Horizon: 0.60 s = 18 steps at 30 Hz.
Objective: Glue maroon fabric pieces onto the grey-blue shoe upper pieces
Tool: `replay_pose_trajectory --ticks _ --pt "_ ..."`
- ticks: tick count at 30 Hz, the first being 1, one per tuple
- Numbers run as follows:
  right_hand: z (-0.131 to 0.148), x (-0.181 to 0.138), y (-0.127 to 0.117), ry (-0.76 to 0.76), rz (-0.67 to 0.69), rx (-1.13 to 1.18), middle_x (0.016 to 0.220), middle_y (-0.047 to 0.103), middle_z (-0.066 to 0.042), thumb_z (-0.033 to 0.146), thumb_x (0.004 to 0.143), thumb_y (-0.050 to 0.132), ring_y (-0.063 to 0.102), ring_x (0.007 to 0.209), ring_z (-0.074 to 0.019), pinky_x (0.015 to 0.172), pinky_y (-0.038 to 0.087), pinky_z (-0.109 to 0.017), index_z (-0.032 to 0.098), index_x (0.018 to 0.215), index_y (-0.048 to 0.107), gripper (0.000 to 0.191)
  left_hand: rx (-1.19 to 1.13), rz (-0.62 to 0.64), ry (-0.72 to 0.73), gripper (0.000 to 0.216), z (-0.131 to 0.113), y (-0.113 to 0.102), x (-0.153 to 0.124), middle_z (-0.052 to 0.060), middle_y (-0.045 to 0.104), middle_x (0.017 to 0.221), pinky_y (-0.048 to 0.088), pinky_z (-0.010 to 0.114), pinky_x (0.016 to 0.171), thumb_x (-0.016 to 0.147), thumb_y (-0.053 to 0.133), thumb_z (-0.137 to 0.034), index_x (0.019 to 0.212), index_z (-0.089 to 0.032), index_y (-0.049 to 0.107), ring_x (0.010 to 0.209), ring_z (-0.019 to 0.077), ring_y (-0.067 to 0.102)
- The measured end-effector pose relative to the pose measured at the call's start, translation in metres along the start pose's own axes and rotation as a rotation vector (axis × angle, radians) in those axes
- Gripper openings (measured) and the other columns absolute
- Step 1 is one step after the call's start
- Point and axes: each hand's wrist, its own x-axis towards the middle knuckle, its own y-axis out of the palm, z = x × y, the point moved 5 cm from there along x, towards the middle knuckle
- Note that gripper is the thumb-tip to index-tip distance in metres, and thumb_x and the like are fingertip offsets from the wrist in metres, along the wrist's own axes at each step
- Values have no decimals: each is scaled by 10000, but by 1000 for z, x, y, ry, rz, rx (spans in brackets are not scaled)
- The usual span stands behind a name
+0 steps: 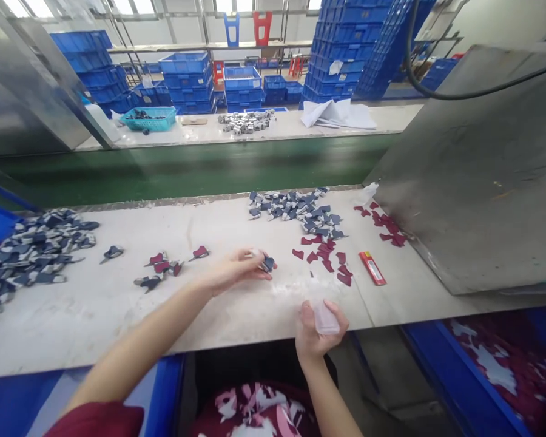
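My left hand (pixel 243 267) pinches a small dark blue and white plastic part (pixel 267 263) just above the middle of the white worktable. Closer to the front edge, my right hand (pixel 318 334) is wrapped round a translucent whitish block (pixel 326 318) whose exact kind I cannot make out. Flat maroon pieces (pixel 327 255) lie scattered beyond my right hand. Behind them spreads a heap of blue and white parts (pixel 295 209). To the left of my left hand rest several parts with maroon faces (pixel 161 264).
A large pile of blue and white parts (pixel 40 249) covers the table's left end. A red packet (pixel 372 269) lies at right, near a slanted metal panel (pixel 482 170). Beyond the green belt (pixel 186 167), a shelf bears a turquoise basket (pixel 150 118). A blue crate (pixel 464 376) stands lower right.
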Motion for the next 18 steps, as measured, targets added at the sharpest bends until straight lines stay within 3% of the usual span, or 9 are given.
replay_pose_trajectory --ticks 3,6,8,12,15,18 --pt "-4 1 -6 45 18 -87 927 701 -118 454 863 673 690 710 -217 591 578 -345 141 1068 646 375 34 -102 45 412 41 14 -18 84 761 965 590 376 870 711 845 -459 946 -179 655 870 234 752" --pt "-5 4 -9 116 84 -112 894 721 -119 467 857 663 694 723 -235 605 569 -350 122 996 689 372 286 -254 169 197 64 17 -32 89 728 1104 588 377 868 802 767 -332 928 -194 703 919 230 733" --pt "-2 7 -10 129 110 -105 814 712 -81 442 821 713 680 664 -214 575 553 -325 135 946 698 331 524 -371 274 78 66 17 -42 82 696 1149 574 391 903 840 721 -236 914 -218 739 988 234 699" --pt "8 12 -3 96 225 -91 735 679 -23 393 789 753 650 598 -172 532 529 -281 174 903 686 256 892 -582 357 156 60 6 -59 70 680 1008 549 422 912 758 819 -177 876 -274 789 1035 270 607" --pt "15 15 2 34 293 -95 723 677 -19 390 833 696 644 582 -165 513 522 -278 186 904 689 215 930 -559 322 181 60 -8 -63 46 717 880 545 396 839 752 837 -206 913 -270 783 919 252 609" --pt "18 14 7 3 377 -107 711 677 -19 381 836 686 637 561 -164 484 516 -280 187 944 710 223 941 -574 293 163 65 -15 -63 40 757 881 514 412 859 761 828 -208 904 -265 774 949 263 618"
